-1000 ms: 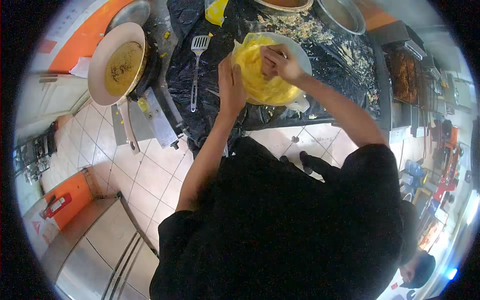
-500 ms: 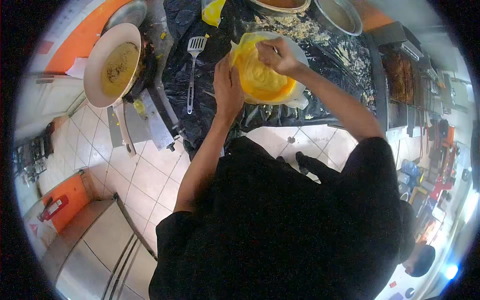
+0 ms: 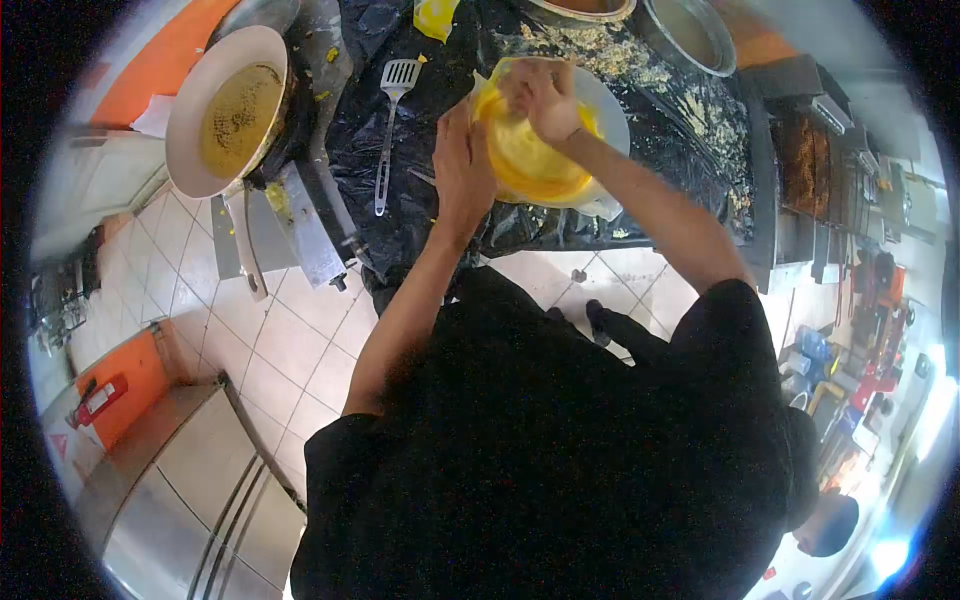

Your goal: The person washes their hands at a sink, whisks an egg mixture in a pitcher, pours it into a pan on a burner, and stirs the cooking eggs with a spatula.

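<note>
A pale, whitish bowl point(image 3: 612, 125) with a thick yellow mixture point(image 3: 530, 165) in it rests on the black plastic sheet point(image 3: 570, 228). My left hand point(image 3: 463, 160) is at the bowl's left side, with its fingers at the rim, steadying it. Over the mixture, my right hand point(image 3: 545, 100) is curled and blurred by motion. Whatever it holds is hidden. Left of the bowl lies a metal slotted turner point(image 3: 388, 140), its head pointing away from me.
A pale frying pan point(image 3: 185, 150) with yellow oil stands at the left, handle toward me. Round metal pans point(image 3: 722, 58) stand at the far right. Crumbs point(image 3: 640, 65) cover the sheet there. A yellow bag point(image 3: 435, 18) lies at the far edge. A person's head point(image 3: 828, 522) shows low right.
My right hand has shifted within the bowl and turned, blurring as it moves. My left hand stays at the bowl's left side. The whole view has shifted slightly.
</note>
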`<action>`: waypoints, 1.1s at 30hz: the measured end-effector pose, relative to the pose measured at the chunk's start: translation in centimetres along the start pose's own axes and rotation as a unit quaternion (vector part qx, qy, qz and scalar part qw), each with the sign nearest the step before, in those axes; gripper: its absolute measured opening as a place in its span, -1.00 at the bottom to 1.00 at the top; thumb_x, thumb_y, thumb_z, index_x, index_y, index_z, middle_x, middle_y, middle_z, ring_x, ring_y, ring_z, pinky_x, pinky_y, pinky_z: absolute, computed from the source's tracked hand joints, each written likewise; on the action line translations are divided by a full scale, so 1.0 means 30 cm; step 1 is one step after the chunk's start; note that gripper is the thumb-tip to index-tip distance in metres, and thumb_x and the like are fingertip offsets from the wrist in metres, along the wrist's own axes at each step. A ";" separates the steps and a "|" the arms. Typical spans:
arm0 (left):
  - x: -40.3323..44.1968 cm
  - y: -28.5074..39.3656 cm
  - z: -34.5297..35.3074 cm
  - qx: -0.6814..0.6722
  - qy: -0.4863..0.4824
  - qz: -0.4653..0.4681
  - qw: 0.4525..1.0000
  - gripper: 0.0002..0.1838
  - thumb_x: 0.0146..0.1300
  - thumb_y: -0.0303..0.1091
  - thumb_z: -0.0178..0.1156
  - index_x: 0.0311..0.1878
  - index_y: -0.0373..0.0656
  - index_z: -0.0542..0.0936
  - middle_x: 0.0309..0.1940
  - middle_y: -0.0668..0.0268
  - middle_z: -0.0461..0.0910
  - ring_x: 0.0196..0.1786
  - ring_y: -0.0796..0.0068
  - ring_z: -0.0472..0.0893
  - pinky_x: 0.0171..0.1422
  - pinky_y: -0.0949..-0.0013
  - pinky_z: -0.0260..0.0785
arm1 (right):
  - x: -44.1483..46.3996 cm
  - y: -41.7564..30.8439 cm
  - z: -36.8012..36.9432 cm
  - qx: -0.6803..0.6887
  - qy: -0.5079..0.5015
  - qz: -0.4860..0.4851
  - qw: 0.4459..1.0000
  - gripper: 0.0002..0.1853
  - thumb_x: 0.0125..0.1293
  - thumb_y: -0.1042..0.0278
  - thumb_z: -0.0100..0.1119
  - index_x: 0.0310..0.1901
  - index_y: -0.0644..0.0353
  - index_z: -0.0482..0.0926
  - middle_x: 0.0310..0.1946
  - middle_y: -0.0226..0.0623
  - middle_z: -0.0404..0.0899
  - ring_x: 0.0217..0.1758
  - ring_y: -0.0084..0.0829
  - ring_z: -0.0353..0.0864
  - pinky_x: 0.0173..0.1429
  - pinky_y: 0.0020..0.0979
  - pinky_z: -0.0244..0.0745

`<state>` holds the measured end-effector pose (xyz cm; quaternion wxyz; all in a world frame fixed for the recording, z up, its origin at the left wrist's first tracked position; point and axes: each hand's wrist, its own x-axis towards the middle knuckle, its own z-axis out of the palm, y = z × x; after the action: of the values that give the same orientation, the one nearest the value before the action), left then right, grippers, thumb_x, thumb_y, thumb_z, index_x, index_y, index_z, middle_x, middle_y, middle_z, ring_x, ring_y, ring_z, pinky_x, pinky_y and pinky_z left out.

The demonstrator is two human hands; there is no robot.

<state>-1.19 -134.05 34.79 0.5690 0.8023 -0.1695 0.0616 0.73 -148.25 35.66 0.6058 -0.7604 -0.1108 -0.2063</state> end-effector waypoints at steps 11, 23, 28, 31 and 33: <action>0.001 -0.012 0.001 0.007 0.024 0.042 0.999 -0.64 0.19 -0.43 -0.16 0.05 -0.32 0.36 -0.05 -0.04 0.41 0.03 0.00 0.39 0.13 0.14 0.22 | 0.018 0.042 -0.012 -0.118 -0.032 -0.059 0.991 -0.69 0.29 0.34 -0.10 -0.62 0.19 0.32 -0.71 -0.42 0.23 -0.59 -0.62 0.22 -0.48 -0.52 0.13; 0.012 0.008 0.002 0.026 0.047 0.029 0.998 -0.66 0.18 -0.45 -0.14 0.02 -0.28 0.41 -0.09 -0.01 0.44 -0.03 0.00 0.43 0.07 0.15 0.26 | -0.032 -0.045 -0.109 0.147 -0.107 0.159 0.970 -0.71 0.26 0.34 -0.09 -0.60 0.26 0.35 -0.69 -0.35 0.35 -0.66 -0.51 0.29 -0.58 -0.49 0.19; 0.010 0.001 0.000 0.021 0.034 0.038 0.998 -0.67 0.17 -0.46 -0.13 0.02 -0.28 0.40 -0.11 -0.01 0.45 -0.05 0.00 0.44 0.05 0.15 0.27 | 0.001 0.020 -0.134 -0.229 -0.057 -0.070 0.969 -0.74 0.25 0.32 -0.06 -0.53 0.27 0.44 -0.66 -0.32 0.41 -0.64 -0.49 0.36 -0.58 -0.46 0.27; 0.023 0.003 0.000 0.022 0.047 0.054 0.997 -0.67 0.16 -0.47 -0.12 0.01 -0.28 0.40 -0.12 -0.01 0.45 -0.06 0.00 0.45 0.03 0.15 0.27 | -0.061 -0.097 -0.125 -0.033 -0.101 0.186 0.977 -0.79 0.25 0.34 -0.04 -0.48 0.26 0.46 -0.63 -0.34 0.44 -0.62 -0.50 0.39 -0.55 -0.44 0.30; 0.012 0.012 -0.001 0.024 0.049 0.042 0.998 -0.67 0.15 -0.48 -0.11 0.01 -0.28 0.40 -0.12 0.00 0.45 -0.07 0.00 0.45 0.02 0.15 0.28 | -0.059 -0.069 -0.175 0.158 -0.124 0.395 0.897 -0.79 0.26 0.33 -0.03 -0.44 0.28 0.47 -0.62 -0.38 0.43 -0.61 -0.55 0.39 -0.54 -0.46 0.31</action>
<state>-0.98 -134.20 35.21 0.5541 0.8039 -0.1735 0.1290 -2.66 -152.67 37.62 0.7308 -0.6555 0.0929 0.1662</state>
